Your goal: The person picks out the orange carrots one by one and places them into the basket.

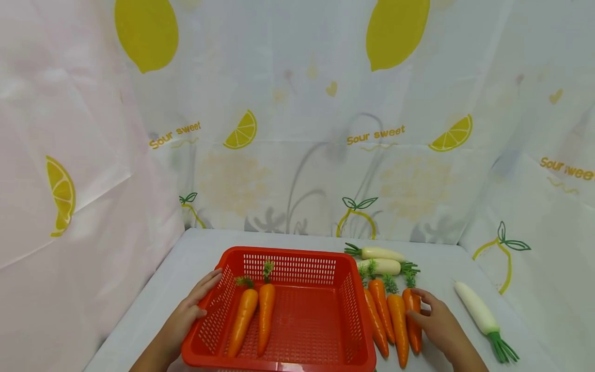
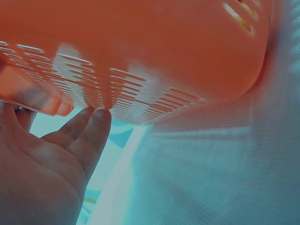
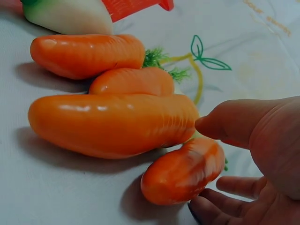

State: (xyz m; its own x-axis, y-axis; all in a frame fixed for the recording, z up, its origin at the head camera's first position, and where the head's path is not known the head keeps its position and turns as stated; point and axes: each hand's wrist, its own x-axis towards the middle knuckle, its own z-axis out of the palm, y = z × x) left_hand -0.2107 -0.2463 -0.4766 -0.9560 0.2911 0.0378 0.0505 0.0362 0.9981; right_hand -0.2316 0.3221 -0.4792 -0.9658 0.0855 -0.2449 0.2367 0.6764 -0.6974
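My left hand (image 1: 182, 321) is at the left side of a red plastic basket (image 1: 307, 320), its fingers (image 2: 96, 124) fairly straight against the slotted wall and rim. Inside the basket two orange carrots (image 1: 243, 318) with green tops lie side by side. To the right of the basket, several more carrots (image 1: 398, 325) lie in a row on the white cloth. My right hand (image 1: 439, 323) is curled around the rightmost carrot (image 3: 185, 173), thumb on one side and fingers on the other; the thumb (image 3: 225, 122) also reaches the neighbouring carrot's end. The carrot still lies on the cloth.
Two white radishes (image 1: 382, 253) lie behind the carrots, close to the basket's back right corner. Another white radish (image 1: 478, 307) with a green stem lies farther right. Cloth walls (image 1: 297, 175) with printed lemons enclose the table (image 1: 204, 243) at the back and sides.
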